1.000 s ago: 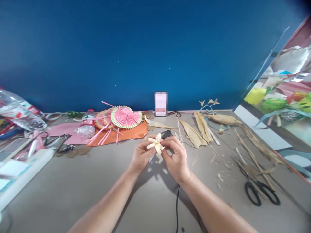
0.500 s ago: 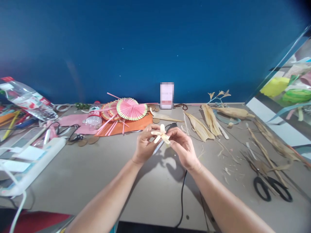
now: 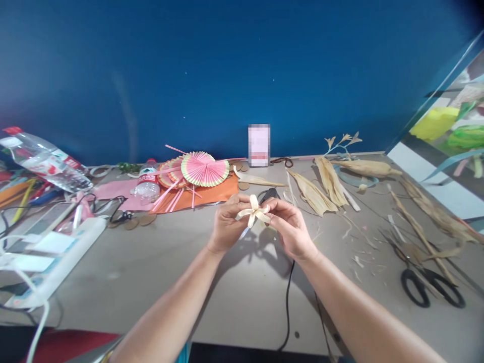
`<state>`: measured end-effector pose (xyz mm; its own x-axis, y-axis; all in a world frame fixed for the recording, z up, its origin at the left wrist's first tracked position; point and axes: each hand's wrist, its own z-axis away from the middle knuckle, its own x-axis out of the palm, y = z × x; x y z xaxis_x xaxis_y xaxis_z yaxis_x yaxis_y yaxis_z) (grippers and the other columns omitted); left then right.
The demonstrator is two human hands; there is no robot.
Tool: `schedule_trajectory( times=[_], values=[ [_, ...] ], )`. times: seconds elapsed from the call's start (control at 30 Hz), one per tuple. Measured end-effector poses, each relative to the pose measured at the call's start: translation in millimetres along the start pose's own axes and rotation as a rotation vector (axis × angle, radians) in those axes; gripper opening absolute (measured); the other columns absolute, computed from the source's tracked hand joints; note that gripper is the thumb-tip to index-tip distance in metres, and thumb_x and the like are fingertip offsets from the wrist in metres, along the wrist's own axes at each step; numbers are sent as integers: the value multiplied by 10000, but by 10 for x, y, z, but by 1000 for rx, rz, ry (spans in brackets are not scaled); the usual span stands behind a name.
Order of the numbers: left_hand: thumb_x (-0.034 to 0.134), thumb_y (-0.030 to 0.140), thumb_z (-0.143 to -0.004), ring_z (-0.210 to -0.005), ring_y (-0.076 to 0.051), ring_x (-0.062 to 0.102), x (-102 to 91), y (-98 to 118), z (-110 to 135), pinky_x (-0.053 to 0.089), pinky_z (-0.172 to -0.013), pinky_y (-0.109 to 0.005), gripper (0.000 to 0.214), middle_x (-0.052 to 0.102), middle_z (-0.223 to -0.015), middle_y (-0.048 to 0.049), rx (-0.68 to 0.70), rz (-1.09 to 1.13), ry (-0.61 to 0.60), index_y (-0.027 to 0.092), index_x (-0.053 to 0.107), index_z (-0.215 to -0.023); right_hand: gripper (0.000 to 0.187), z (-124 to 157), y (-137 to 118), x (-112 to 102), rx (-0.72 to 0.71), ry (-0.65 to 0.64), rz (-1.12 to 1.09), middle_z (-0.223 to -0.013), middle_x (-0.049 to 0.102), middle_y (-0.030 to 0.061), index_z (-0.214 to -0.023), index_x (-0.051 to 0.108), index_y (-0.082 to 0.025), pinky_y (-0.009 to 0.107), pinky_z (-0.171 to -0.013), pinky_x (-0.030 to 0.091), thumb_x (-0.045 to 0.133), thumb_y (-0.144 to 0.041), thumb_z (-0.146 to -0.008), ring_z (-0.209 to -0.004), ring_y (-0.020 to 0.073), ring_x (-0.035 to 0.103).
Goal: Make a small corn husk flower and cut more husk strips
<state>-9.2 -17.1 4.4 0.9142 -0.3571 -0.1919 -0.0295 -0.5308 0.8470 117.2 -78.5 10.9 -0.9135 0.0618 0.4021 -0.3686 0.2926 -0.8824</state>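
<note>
Between my two hands, above the grey table, is a small cream flower [image 3: 254, 212] with several narrow petals, apparently made of dried corn husk. My left hand [image 3: 228, 222] pinches it from behind on the left; part of those fingers is hidden by the petals. On the other side, my right hand [image 3: 291, 226] has its thumb and fingertips closed on a petal at the flower's right. Just behind the hands lies a black object [image 3: 269, 193] with a dark cable running toward the front edge.
Dried corn husks [image 3: 310, 194] and black-handled scissors [image 3: 431, 287] lie to the right among scraps. Pink paper fans [image 3: 206, 169] rest on orange paper behind my left hand. A power strip [image 3: 71, 257] and plastic bottles [image 3: 45, 159] are at left. A card [image 3: 259, 146] leans against the blue wall.
The flower has turned so its petals face me more and look more spread. My right fingers have shifted onto a right-hand petal. The view has moved slightly.
</note>
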Motion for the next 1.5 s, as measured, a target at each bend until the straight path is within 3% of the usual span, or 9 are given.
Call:
schedule_trajectory(
  times=[0.4, 0.67, 1.13, 1.37, 1.5],
  values=[
    [640, 221, -680, -737, -158, 552, -23, -15, -10, 434, -685, -278, 56, 598, -780, -47, 4, 20, -64, 203, 692, -669, 90, -14, 12, -66, 65, 3, -109, -588, 487, -20, -637, 579, -168, 225, -528, 325, 589, -239, -692, -541, 90, 405],
    [630, 196, -694, -707, -146, 527, -39, -70, -16, 414, -685, -284, 43, 595, -733, -37, 147, -25, -107, 201, 670, -682, 59, -27, -1, -60, 123, 29, -209, -592, 489, -24, -620, 558, -165, 219, -510, 335, 587, -202, -656, -520, 83, 425],
    [627, 209, -698, -720, -143, 532, -37, -107, -12, 412, -678, -275, 50, 586, -749, -32, 69, -45, -93, 197, 660, -663, 129, -32, 5, -68, 166, -9, -127, -541, 482, -29, -620, 537, -162, 205, -477, 306, 612, -245, -684, -494, 76, 411],
    [589, 197, -725, -710, -148, 515, -34, -97, -38, 407, -702, -299, 109, 592, -715, -36, 138, -84, -126, 193, 638, -628, 142, -55, 0, -92, 193, 1, -236, -512, 444, -39, -590, 525, -163, 215, -467, 290, 620, -231, -671, -461, 73, 383],
    [592, 183, -714, -702, -149, 519, -38, -113, -35, 416, -694, -301, 108, 592, -717, -39, 95, -70, -107, 187, 636, -616, 147, -80, -44, -125, 178, 22, -340, -526, 427, -44, -569, 498, -160, 210, -447, 263, 602, -199, -665, -439, 64, 376]
  ],
)
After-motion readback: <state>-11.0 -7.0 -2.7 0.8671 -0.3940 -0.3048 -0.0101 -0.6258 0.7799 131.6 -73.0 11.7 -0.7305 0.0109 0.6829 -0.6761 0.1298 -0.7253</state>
